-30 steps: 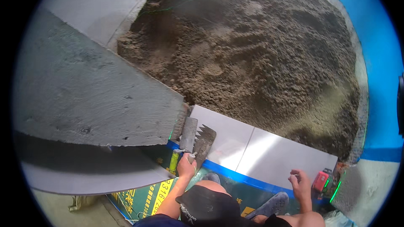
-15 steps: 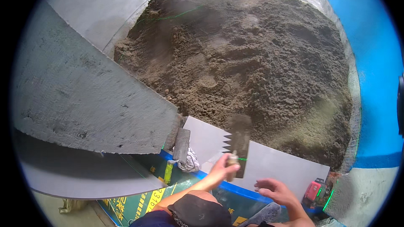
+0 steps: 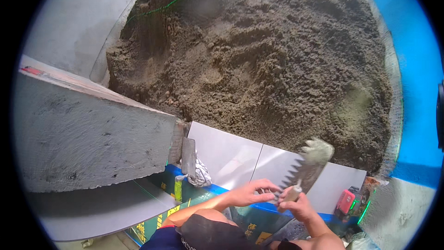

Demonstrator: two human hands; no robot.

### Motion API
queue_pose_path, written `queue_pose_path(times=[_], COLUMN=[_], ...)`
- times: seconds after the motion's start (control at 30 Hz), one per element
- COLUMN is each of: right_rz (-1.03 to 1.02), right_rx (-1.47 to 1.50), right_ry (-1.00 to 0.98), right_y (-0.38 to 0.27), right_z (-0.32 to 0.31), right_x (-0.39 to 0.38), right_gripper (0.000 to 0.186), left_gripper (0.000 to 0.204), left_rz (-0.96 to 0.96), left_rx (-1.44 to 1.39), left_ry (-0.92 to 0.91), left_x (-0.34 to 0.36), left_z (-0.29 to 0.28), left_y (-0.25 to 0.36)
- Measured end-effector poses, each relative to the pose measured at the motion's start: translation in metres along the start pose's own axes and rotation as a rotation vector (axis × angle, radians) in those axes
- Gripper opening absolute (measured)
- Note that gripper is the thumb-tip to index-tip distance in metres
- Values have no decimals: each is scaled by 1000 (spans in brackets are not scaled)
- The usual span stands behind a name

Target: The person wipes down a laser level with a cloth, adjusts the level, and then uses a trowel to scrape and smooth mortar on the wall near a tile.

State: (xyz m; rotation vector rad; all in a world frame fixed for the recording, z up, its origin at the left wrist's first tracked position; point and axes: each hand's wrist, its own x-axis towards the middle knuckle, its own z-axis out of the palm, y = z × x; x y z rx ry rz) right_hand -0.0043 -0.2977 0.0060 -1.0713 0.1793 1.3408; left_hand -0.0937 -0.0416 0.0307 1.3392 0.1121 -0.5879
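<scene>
A notched trowel (image 3: 311,166) with a toothed left edge and a pale handle is tilted up to the right over two light grey tiles (image 3: 222,150). My right hand (image 3: 298,206) is closed around its handle. Just left of the handle is my left hand (image 3: 252,192), its fingers bent but apart, with the fingertips at the lower end of the toothed edge. Whether they touch the metal I cannot tell. Some mortar clings to the far end of the blade.
Beyond the tiles lies a broad bed of damp sandy mortar (image 3: 259,78). A yellow-green-handled trowel (image 3: 178,190) and a crumpled white cloth (image 3: 200,174) are at the tiles' left. A red laser level (image 3: 345,201) stands right. A grey slab (image 3: 97,134) juts in from the left.
The notched trowel has passed from my left hand to my right and moved rightward, its blade now slanting. My view has shifted, and the seam between the tiles shows.
</scene>
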Motion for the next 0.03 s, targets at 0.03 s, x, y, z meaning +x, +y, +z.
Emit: queue_pose_path(times=[0.03], right_rz=[-39], right_rx=[-64], right_ry=[-11], right_y=[-7], right_z=[-5], right_x=[1], right_gripper=[41], left_gripper=[48], left_rz=[-70], left_rx=[-15], left_ry=[-3], left_x=[-7], left_z=[-10], left_y=[3])
